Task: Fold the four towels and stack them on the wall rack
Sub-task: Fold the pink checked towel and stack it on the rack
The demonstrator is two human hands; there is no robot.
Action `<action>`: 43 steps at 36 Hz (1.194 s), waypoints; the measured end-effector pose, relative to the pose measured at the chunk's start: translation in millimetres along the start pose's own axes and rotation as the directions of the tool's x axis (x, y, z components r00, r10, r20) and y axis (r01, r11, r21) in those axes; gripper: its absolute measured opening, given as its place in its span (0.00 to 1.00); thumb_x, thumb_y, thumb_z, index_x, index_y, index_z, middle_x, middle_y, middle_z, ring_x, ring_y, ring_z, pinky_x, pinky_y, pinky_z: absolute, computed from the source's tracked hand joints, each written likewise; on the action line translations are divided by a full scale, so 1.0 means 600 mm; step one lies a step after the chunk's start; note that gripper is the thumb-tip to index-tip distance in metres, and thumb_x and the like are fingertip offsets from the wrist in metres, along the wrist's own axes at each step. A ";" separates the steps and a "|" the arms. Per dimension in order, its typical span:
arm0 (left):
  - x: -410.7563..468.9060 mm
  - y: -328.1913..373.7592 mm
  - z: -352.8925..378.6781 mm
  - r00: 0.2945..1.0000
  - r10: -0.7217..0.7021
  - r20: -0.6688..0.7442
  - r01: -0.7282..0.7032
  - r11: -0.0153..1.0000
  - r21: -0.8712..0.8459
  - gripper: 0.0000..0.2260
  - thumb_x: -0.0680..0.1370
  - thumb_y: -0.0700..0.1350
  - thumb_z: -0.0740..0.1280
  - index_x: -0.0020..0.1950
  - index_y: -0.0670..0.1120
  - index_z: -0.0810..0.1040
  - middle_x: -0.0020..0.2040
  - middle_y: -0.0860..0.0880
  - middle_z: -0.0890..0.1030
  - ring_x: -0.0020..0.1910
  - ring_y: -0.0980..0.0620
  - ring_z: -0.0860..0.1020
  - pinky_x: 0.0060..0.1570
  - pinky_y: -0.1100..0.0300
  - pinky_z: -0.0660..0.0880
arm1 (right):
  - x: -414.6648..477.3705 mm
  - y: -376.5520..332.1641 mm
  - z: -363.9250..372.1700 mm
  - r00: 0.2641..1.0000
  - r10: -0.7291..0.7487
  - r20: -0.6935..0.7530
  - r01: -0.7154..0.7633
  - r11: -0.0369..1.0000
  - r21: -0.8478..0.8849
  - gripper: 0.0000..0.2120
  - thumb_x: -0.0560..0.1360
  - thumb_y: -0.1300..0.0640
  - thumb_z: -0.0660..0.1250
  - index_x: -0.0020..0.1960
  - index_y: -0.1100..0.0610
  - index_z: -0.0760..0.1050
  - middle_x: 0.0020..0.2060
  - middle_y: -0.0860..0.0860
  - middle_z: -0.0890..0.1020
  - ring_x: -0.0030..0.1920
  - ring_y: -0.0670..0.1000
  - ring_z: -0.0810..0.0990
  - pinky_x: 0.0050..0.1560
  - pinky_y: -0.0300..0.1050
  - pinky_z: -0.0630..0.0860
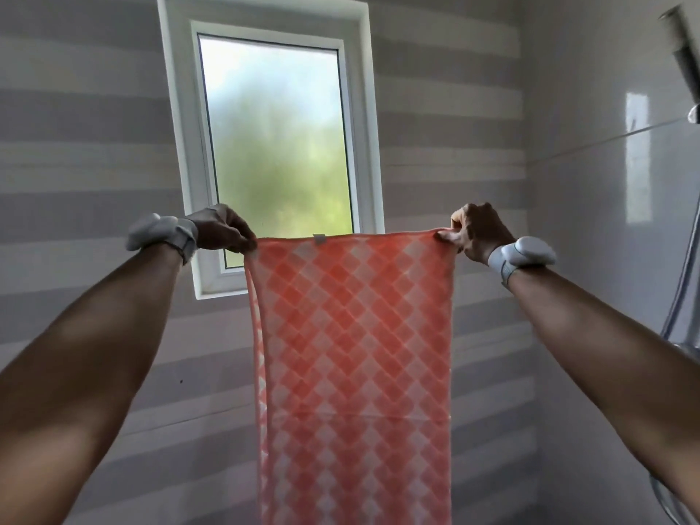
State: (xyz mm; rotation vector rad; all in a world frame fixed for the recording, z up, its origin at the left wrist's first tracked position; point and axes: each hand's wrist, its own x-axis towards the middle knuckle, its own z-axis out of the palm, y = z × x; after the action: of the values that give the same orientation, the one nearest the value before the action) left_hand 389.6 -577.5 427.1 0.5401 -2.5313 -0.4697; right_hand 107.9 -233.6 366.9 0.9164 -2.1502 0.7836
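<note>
The left hand (223,229) pinches the top left corner of an orange-and-white diamond-patterned cloth towel (352,365), and the right hand (478,232) pinches its top right corner. Both arms reach up and forward, each wrist wearing a white band. The towel hangs straight down, doubled along its left edge, in front of a white-framed frosted window (274,145) in the striped tiled wall (83,153). A chrome shower fitting (683,43) is far right of the window.

The orange-and-white diamond-checked cloth towel (352,354) hangs upright in front of the white-framed frosted window (276,145), covering its lower right corner. Its top edge is stretched taut and carries a small grey tag (319,238). A second layer shows along its left side.
</note>
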 end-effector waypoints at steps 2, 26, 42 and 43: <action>-0.004 -0.006 0.004 1.000 -0.002 0.022 0.003 0.998 -0.070 0.05 0.74 0.32 0.72 0.48 0.39 0.84 0.37 0.47 0.84 0.33 0.58 0.83 0.37 0.69 0.79 | -0.003 0.007 0.001 0.999 0.002 0.041 -0.003 1.000 0.011 0.20 0.73 0.48 0.75 0.29 0.54 0.72 0.26 0.52 0.80 0.34 0.54 0.81 0.38 0.41 0.69; -0.011 -0.016 0.059 0.994 -0.104 -0.030 0.098 0.982 -0.162 0.13 0.72 0.27 0.70 0.53 0.40 0.77 0.42 0.39 0.82 0.36 0.44 0.82 0.31 0.57 0.82 | -0.017 -0.008 -0.004 0.972 0.042 0.233 -0.056 0.997 0.053 0.14 0.70 0.48 0.77 0.34 0.57 0.83 0.29 0.51 0.84 0.29 0.43 0.78 0.34 0.34 0.71; -0.024 0.032 0.095 0.998 -0.033 -0.054 0.022 0.981 -0.193 0.05 0.76 0.39 0.72 0.46 0.37 0.82 0.34 0.44 0.85 0.29 0.55 0.83 0.31 0.66 0.80 | -0.028 0.042 -0.038 0.928 0.035 0.370 -0.119 0.971 0.206 0.10 0.74 0.66 0.61 0.48 0.52 0.71 0.37 0.53 0.78 0.26 0.48 0.80 0.25 0.40 0.69; -0.022 0.036 0.097 0.997 -0.029 -0.069 0.019 0.989 -0.147 0.04 0.76 0.39 0.72 0.45 0.38 0.82 0.32 0.46 0.85 0.28 0.56 0.82 0.30 0.67 0.79 | -0.029 0.047 -0.041 0.926 0.031 0.376 -0.122 0.968 0.219 0.10 0.75 0.66 0.60 0.47 0.52 0.71 0.35 0.53 0.78 0.26 0.47 0.80 0.26 0.40 0.70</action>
State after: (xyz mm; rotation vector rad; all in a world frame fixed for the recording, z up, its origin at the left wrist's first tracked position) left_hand 362.9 -539.8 383.9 0.5229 -2.4023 -0.6281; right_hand 103.2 -192.9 361.3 1.1889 -2.4671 0.9906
